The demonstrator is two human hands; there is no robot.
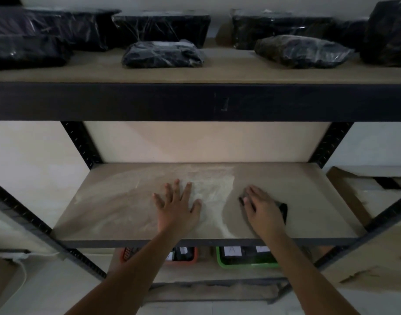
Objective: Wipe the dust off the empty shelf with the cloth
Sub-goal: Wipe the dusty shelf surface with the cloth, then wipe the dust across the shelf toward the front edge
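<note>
The empty brown shelf board [117, 208] lies in front of me at waist height, framed by black metal rails. A pale patch of dust [208, 189] covers its middle and trails toward the front edge. My left hand [178, 209] rests flat on the board with fingers spread, at the dust's left side. My right hand [263, 210] presses down on a dark cloth [283, 210], which peeks out at its right and at the fingertips, just right of the dust. The board to the right of the cloth looks darker and dust-free.
The shelf above carries several black plastic-wrapped packages [163, 54]. Below the board sit an orange basket [183, 254] and a green basket [247, 258]. Cardboard boxes [363, 201] stand at the right. Slanted black uprights [81, 144] flank the shelf.
</note>
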